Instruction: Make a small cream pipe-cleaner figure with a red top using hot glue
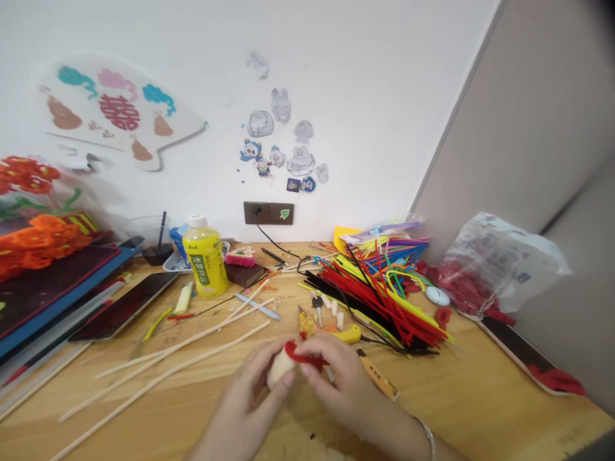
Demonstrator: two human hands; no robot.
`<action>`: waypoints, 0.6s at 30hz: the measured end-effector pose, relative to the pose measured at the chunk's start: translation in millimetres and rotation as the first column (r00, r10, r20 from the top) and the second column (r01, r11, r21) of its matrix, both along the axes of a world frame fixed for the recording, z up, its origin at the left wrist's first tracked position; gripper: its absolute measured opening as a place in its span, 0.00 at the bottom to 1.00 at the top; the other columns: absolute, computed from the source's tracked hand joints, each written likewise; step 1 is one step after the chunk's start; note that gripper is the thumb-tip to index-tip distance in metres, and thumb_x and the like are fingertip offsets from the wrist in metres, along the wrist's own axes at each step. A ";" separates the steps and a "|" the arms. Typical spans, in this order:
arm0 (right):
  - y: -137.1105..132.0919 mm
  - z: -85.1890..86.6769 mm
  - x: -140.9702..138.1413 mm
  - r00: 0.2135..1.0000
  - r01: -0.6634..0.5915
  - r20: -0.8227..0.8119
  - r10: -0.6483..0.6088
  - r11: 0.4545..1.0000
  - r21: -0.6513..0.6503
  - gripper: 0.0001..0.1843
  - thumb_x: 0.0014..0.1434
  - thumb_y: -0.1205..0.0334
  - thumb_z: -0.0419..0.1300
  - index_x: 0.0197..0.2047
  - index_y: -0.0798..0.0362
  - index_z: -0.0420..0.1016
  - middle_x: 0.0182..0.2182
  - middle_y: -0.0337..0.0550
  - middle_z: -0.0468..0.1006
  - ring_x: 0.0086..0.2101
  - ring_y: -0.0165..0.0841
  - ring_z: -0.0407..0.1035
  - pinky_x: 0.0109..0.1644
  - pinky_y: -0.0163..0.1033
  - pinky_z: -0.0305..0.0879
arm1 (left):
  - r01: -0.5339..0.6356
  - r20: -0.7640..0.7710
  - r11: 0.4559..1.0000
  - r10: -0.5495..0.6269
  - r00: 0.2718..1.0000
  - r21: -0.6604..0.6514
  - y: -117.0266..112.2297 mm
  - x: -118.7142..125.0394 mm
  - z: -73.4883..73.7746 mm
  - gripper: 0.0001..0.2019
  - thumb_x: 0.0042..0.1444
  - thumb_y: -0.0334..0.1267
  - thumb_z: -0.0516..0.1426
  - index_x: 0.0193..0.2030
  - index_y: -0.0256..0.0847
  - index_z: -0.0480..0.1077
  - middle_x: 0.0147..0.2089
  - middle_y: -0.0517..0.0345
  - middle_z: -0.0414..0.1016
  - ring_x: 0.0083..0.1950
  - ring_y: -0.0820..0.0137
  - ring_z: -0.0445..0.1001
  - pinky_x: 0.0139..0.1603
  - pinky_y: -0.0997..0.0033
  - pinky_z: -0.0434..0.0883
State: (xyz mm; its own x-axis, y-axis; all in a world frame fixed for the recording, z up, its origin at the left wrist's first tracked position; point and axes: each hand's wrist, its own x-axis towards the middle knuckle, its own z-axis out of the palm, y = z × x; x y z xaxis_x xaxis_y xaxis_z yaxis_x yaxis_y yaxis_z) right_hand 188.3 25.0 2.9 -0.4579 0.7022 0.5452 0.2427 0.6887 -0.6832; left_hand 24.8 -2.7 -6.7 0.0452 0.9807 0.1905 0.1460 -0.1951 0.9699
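A small cream-coloured rounded piece (280,370) is gripped between the thumb and fingers of my left hand (252,387); its material is unclear. My right hand (339,374) pinches a red pipe cleaner (291,349), which curves against the upper end of the cream piece. Part of the red strand is hidden by my right fingers. Just beyond my hands lie yellow-handled pliers (348,333). Beside my right wrist, an orange utility knife (377,374) rests on the wooden table (230,416).
Red, black and yellow pipe cleaners (384,301) are heaped at the back right. Long thin wooden sticks (168,365) cross the left side. A yellow drink bottle (206,259) stands behind them, near a dark tablet (125,306). A plastic bag (500,262) sits far right.
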 end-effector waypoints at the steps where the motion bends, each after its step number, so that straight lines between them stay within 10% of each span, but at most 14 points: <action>1: 1.0 0.8 0.5 1.000 -0.008 0.000 0.008 0.999 0.049 0.10 0.59 0.69 0.53 0.43 0.51 0.71 0.37 0.41 0.75 0.37 0.30 0.68 0.42 0.35 0.64 | 0.023 0.093 0.998 -0.018 0.996 -0.055 0.9 0.1 -2.0 0.14 0.52 0.40 0.57 0.46 0.47 0.71 0.47 0.53 0.75 0.52 0.59 0.70 0.52 0.63 0.66; 9: 12.3 0.5 3.9 0.996 0.066 -0.073 -0.053 0.981 0.181 0.08 0.59 0.69 0.54 0.39 0.50 0.73 0.32 0.41 0.75 0.36 0.31 0.68 0.40 0.38 0.64 | 0.218 0.484 0.937 -0.061 0.873 -0.275 5.1 1.1 0.2 0.18 0.43 0.45 0.64 0.43 0.46 0.75 0.30 0.60 0.77 0.25 0.71 0.69 0.23 0.76 0.67; 18: 2.0 3.5 6.8 0.998 -0.006 0.055 -0.012 0.946 0.323 0.11 0.59 0.70 0.54 0.45 0.51 0.70 0.35 0.42 0.73 0.36 0.31 0.66 0.40 0.38 0.65 | 0.030 0.356 0.996 0.000 0.935 -0.079 1.8 0.6 6.2 0.11 0.43 0.39 0.65 0.37 0.47 0.75 0.37 0.59 0.78 0.42 0.66 0.73 0.42 0.73 0.70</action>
State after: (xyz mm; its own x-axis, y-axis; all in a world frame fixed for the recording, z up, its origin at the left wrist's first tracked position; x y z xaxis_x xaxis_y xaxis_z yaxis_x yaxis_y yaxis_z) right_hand 195.1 27.0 6.4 -0.4923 0.4940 0.7167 0.2764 0.8695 -0.4094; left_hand 25.4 -0.9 -0.5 0.0042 0.9933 0.1156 -0.2131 -0.1120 0.9706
